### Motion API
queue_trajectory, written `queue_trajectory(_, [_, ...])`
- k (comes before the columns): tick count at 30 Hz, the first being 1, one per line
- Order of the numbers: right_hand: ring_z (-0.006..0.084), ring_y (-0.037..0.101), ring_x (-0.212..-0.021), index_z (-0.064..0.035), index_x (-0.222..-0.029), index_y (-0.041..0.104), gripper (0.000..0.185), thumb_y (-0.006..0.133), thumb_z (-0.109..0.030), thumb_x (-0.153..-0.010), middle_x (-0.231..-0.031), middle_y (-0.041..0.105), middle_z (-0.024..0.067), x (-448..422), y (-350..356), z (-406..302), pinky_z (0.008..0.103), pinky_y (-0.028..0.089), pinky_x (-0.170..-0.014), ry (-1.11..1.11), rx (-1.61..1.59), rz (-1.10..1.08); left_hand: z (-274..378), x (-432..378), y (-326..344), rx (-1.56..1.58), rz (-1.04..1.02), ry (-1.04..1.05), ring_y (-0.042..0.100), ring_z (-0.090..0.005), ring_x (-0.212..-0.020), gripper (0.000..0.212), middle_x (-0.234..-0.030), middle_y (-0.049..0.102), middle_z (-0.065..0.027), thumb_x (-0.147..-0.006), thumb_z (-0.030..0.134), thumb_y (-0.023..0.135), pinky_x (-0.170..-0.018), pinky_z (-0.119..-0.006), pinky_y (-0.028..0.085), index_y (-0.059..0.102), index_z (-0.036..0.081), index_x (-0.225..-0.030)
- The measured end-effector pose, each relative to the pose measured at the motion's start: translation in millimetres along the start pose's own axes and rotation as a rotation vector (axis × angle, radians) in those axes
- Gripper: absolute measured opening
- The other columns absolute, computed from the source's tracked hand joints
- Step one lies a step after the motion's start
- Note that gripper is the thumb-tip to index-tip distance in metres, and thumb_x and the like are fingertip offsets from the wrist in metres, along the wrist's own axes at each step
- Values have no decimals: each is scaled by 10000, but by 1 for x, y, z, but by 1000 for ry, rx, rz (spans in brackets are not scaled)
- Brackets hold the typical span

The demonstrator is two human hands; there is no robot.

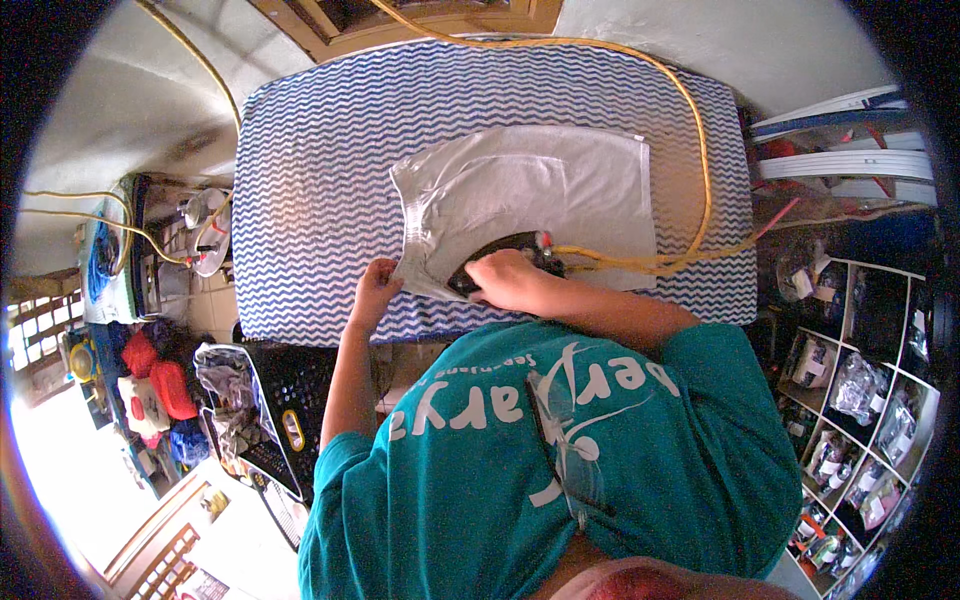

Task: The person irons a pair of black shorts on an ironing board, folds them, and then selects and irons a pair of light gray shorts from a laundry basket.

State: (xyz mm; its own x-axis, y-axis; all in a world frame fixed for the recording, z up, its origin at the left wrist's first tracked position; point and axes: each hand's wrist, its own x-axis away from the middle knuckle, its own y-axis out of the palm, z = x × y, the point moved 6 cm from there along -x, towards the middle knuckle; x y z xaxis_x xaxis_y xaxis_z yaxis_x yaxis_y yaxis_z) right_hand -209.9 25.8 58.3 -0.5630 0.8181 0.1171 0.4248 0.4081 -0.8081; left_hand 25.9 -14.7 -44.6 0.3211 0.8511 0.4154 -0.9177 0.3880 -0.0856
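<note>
Light grey shorts (540, 172) with a gathered elastic waistband (417, 232) lie folded flat on a padded cloth (315, 150) with a blue and white zigzag pattern. My right hand (502, 279) grips the handle of a dark iron (487, 249), which rests on the near side of the shorts. The iron's pointed end faces left, toward the waistband; my hand hides much of its body. At the near corner of the waistband, my left hand (379, 283) pinches the fabric between thumb and fingers.
A yellow cord or hose (701, 150) runs from the iron over the cloth's right side and far edge. At lower left stands a black perforated basket (300, 420) near bundled clothes (229, 382). Shelf compartments (855, 382) with plastic-wrapped items stand at right.
</note>
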Motion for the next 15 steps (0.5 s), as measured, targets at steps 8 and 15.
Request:
queue_trajectory(8, [396, 589, -785, -3, -887, 574, 482, 663, -437, -697, -824, 606, 231, 123, -84, 153, 467, 460, -689, 723, 121, 235, 33, -40, -7, -677, -94, -30, 570, -339, -974, 624, -1060, 573, -233, -679, 157, 675, -819, -415, 454, 389, 61, -1225])
queue_trajectory(15, [363, 511, -1007, -29, -1131, 512, 443, 606, -290, -785, -1063, 540, 221, 195, -174, 223, 438, 401, -853, 961, 549, 631, 134, -116, 29, -1019, 221, 346, 476, -352, -1082, 577, -1131, 501, -211, -678, 187, 683, -883, -448, 412, 445, 82, -1193])
